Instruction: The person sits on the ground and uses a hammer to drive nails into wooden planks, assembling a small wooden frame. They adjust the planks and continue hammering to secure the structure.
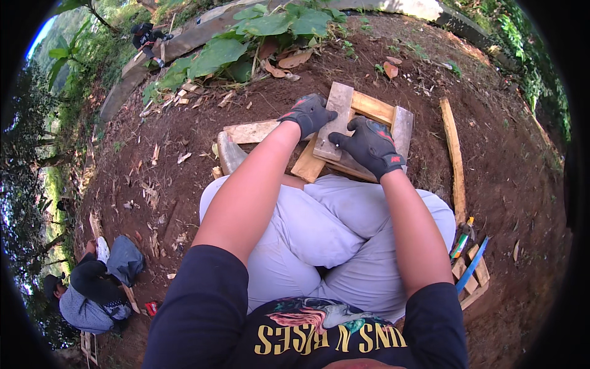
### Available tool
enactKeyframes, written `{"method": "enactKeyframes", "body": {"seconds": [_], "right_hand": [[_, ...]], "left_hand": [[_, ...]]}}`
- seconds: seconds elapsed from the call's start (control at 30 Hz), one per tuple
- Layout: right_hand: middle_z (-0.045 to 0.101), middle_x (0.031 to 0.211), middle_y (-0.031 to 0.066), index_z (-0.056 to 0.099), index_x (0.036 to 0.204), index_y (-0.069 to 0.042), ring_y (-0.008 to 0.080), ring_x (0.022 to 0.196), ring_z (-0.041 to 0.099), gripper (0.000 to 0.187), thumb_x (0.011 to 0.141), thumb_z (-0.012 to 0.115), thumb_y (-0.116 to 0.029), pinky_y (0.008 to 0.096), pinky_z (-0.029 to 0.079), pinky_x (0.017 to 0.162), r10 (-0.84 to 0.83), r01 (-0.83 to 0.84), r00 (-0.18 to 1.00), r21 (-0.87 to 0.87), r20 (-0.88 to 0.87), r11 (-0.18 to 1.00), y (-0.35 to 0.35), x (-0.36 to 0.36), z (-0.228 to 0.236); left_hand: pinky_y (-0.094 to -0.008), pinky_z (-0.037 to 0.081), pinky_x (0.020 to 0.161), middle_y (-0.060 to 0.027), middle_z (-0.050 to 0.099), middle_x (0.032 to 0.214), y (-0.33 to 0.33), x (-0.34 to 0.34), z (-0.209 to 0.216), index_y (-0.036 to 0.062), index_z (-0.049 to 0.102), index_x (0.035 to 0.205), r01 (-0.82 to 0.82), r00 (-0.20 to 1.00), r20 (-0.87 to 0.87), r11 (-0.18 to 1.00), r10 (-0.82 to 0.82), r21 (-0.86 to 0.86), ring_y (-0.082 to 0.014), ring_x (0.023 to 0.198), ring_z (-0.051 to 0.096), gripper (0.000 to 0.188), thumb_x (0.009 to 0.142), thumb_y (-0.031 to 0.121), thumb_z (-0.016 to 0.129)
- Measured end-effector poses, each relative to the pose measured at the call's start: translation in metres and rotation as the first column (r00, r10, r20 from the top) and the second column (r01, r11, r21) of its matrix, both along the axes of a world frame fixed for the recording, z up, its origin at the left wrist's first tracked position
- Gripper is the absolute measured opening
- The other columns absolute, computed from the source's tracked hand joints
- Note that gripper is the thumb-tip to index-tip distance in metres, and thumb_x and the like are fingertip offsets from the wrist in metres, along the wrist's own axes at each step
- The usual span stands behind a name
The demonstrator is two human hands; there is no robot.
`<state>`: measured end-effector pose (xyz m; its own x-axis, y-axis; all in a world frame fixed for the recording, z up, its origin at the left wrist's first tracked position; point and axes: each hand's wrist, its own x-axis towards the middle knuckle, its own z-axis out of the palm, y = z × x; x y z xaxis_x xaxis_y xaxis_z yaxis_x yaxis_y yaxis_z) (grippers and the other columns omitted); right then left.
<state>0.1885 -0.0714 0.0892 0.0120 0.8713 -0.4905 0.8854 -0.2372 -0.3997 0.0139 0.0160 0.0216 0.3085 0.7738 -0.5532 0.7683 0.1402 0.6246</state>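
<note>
A short, greyish wooden board [339,101] lies slantwise across a small wooden frame in front of my crossed legs. My left hand [306,115], in a black glove, grips the board's left edge with its thumb on the face. Also gloved, my right hand [370,146] closes on the board's lower right part, its thumb stretched across the face. Under and beside it, the frame shows a yellowish slat [373,108] at the top and a weathered slat [402,132] on the right. A pale strip of wood [308,166] sticks out below the board.
A wood piece [251,131] lies left of the frame. To the right are a long stick [453,154], a green-labelled bottle [462,238], a blue flat tool [473,264] and wood offcuts [479,270]. One person [92,289] sits at lower left, another [146,40] far left.
</note>
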Motion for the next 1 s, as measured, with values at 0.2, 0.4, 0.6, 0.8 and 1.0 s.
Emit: {"method": "enactKeyframes", "body": {"seconds": [0.2,0.4,0.6,0.8,1.0], "right_hand": [[0.074,0.118,0.0214,0.075,0.115,-0.003,0.0364,0.114,0.071,0.078,0.082,0.07,-0.074,0.0468,0.054,0.098,0.014,-0.014,1.0,-0.013,0.014,1.0,0.006,0.005,-0.007],[0.074,0.127,0.0188,0.074,0.128,-0.005,0.0322,0.12,0.069,0.083,0.08,0.074,-0.073,0.0428,0.053,0.101,-0.074,0.039,0.987,-0.238,-0.142,0.971,0.016,0.008,-0.012],[0.074,0.13,0.0137,0.073,0.131,-0.007,0.028,0.121,0.069,0.073,0.074,0.09,-0.049,0.0384,0.049,0.107,-0.228,0.152,0.894,-0.218,-0.386,0.964,0.015,0.015,-0.026],[0.076,0.116,0.0091,0.071,0.127,-0.004,0.0219,0.112,0.07,0.066,0.073,0.095,-0.034,0.0351,0.05,0.102,-0.28,0.205,0.871,-0.218,-0.405,0.954,0.015,0.018,-0.044],[0.077,0.107,0.0054,0.069,0.125,-0.002,0.0164,0.099,0.071,0.058,0.076,0.095,-0.02,0.0311,0.052,0.096,-0.328,0.252,0.829,-0.22,-0.453,0.942,0.013,0.012,-0.034]], "left_hand": [[-0.0403,0.053,0.102,-0.0153,0.077,0.122,0.002,-0.005,-0.012,0.0096,0.076,0.129,-0.008,1.0,0.005,1.0,0.008,0.029,-0.0289,0.113,0.073,0.049,0.091,0.04,0.076],[-0.0393,0.052,0.104,-0.0149,0.076,0.125,0.001,-0.001,0.0,0.0108,0.076,0.13,-0.038,0.998,0.053,0.998,0.041,-0.04,-0.0292,0.117,0.072,0.05,0.089,0.04,0.076],[-0.0393,0.052,0.106,-0.0151,0.076,0.126,0.009,-0.009,0.01,0.0066,0.073,0.132,0.078,0.996,0.045,0.997,-0.078,-0.017,-0.0293,0.118,0.072,0.054,0.084,0.031,0.08],[-0.0388,0.053,0.105,-0.0148,0.077,0.126,0.019,-0.01,0.006,0.0037,0.07,0.135,0.218,0.97,0.103,0.975,-0.222,0.049,-0.0274,0.119,0.072,0.061,0.079,0.025,0.085],[-0.0392,0.053,0.105,-0.0147,0.076,0.126,0.018,-0.009,0.016,0.0066,0.07,0.134,0.234,0.967,0.082,0.97,-0.24,0.073,-0.0297,0.119,0.071,0.062,0.079,0.028,0.087]]}}
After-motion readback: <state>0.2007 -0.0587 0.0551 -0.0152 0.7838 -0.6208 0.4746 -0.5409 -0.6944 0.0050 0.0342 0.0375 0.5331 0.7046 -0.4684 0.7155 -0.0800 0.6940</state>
